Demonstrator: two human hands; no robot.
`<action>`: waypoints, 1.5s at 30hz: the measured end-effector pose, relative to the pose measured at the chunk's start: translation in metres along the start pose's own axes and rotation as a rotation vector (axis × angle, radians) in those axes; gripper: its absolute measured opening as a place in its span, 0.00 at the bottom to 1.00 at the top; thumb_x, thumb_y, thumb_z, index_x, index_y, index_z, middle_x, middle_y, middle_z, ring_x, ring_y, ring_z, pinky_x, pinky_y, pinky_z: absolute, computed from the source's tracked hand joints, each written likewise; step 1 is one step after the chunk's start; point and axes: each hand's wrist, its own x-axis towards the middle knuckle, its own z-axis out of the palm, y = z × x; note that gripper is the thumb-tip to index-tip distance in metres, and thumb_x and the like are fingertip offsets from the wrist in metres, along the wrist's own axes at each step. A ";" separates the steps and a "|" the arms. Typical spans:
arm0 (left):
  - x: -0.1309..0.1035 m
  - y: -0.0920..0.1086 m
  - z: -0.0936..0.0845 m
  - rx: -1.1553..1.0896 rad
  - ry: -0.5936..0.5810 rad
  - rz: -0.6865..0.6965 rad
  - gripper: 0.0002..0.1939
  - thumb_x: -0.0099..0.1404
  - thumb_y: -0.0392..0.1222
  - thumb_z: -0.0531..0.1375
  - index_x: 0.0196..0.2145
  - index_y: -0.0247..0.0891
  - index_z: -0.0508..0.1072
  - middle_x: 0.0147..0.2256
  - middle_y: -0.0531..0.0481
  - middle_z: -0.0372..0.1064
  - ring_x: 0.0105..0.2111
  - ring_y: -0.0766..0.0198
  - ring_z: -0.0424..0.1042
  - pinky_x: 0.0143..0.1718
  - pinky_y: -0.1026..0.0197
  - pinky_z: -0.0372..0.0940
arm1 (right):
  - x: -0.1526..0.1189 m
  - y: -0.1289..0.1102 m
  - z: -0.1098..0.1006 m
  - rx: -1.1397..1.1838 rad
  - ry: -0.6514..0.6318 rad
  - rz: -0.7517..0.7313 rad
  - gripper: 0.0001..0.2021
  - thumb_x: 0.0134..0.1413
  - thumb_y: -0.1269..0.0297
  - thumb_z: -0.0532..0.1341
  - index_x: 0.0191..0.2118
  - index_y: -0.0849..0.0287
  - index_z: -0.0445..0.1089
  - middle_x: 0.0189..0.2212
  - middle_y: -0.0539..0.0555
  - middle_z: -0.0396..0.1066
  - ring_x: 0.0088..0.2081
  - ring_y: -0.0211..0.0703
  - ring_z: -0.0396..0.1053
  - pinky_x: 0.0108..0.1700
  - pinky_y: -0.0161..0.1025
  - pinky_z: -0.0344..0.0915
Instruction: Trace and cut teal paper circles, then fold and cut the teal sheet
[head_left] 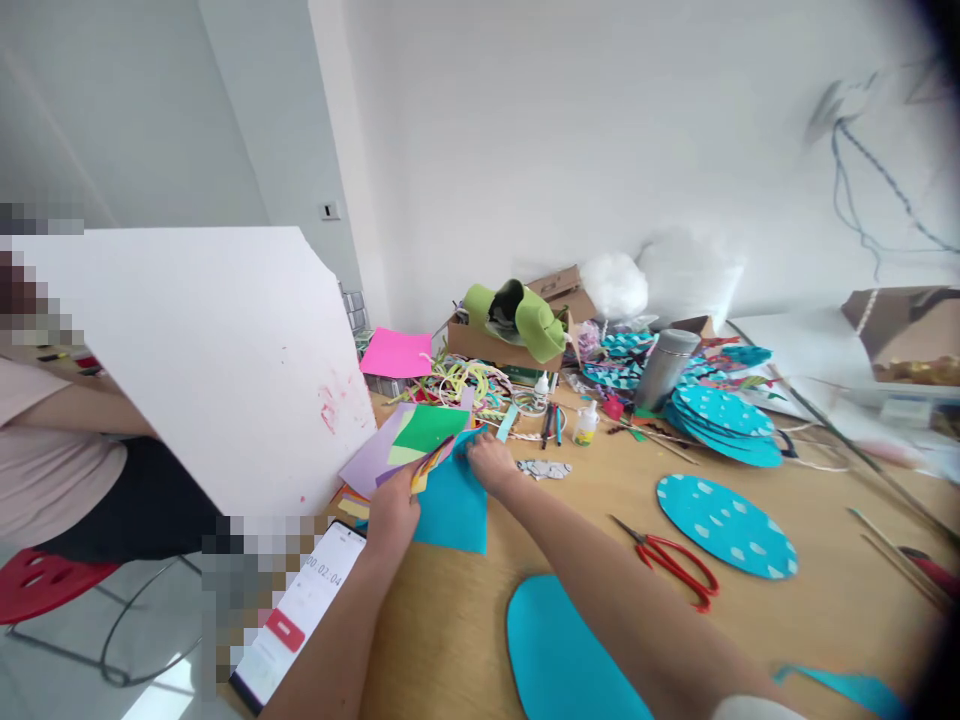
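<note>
My left hand [395, 508] is closed on several coloured paper pieces [431, 466], yellow, orange and purple, which fan out to the right. Close beside it, my right hand [491, 462] pinches a blue paper piece [466, 440] at the upper edge of a larger blue sheet [451, 505]. That sheet lies flat on the table under both hands. Behind them rest a green sheet [431, 428] and a lilac sheet [367, 455]. Below my right forearm is a large blue rounded shape [562, 650], partly covered by the arm.
Red-handled scissors [679, 565] and a dotted blue oval [726, 525] lie to the right. Further back stand a glue bottle [586, 424], a steel flask [666, 370] and stacked blue ovals [724, 425]. A phone [307, 610] is at the left edge, beside a white board [225, 350] and a seated person.
</note>
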 end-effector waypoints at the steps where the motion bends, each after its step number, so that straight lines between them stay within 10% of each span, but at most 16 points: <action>1: 0.001 0.000 0.001 0.000 0.000 -0.006 0.31 0.55 0.23 0.53 0.56 0.41 0.69 0.46 0.45 0.76 0.46 0.55 0.74 0.49 0.57 0.66 | -0.003 0.004 -0.003 -0.020 0.002 -0.037 0.15 0.62 0.60 0.59 0.50 0.62 0.68 0.49 0.58 0.69 0.47 0.46 0.69 0.48 0.48 0.68; 5: 0.003 -0.002 0.002 -0.029 -0.002 -0.009 0.32 0.55 0.22 0.52 0.56 0.42 0.69 0.47 0.45 0.75 0.46 0.54 0.74 0.49 0.56 0.66 | -0.017 0.029 -0.032 -0.037 0.055 -0.108 0.06 0.58 0.71 0.59 0.37 0.63 0.74 0.39 0.62 0.74 0.48 0.50 0.69 0.48 0.41 0.65; 12: 0.003 -0.004 0.004 -0.028 0.000 -0.010 0.32 0.55 0.22 0.52 0.55 0.41 0.69 0.48 0.45 0.75 0.46 0.54 0.74 0.49 0.55 0.65 | 0.011 0.037 -0.090 0.131 0.331 0.123 0.18 0.64 0.68 0.49 0.56 0.68 0.62 0.55 0.70 0.64 0.57 0.58 0.61 0.54 0.48 0.59; 20: 0.002 0.002 0.004 -0.039 0.024 -0.013 0.32 0.56 0.22 0.52 0.57 0.40 0.68 0.49 0.45 0.74 0.48 0.56 0.73 0.51 0.57 0.64 | -0.026 0.018 -0.007 0.583 -0.027 0.376 0.09 0.56 0.64 0.62 0.32 0.65 0.74 0.18 0.57 0.72 0.27 0.47 0.75 0.33 0.37 0.68; 33: -0.002 0.001 0.006 -0.024 0.042 -0.034 0.28 0.60 0.25 0.53 0.57 0.40 0.68 0.47 0.44 0.75 0.48 0.56 0.73 0.51 0.58 0.64 | -0.045 -0.014 0.020 1.423 -0.093 0.772 0.17 0.62 0.59 0.59 0.53 0.60 0.65 0.49 0.57 0.68 0.45 0.45 0.70 0.44 0.47 0.70; 45: -0.001 0.003 0.005 -0.043 0.037 -0.042 0.28 0.59 0.26 0.53 0.56 0.40 0.68 0.47 0.43 0.75 0.47 0.55 0.73 0.50 0.57 0.65 | -0.044 -0.010 0.029 1.302 -0.149 0.772 0.17 0.62 0.59 0.59 0.53 0.61 0.65 0.50 0.57 0.67 0.46 0.46 0.70 0.46 0.49 0.69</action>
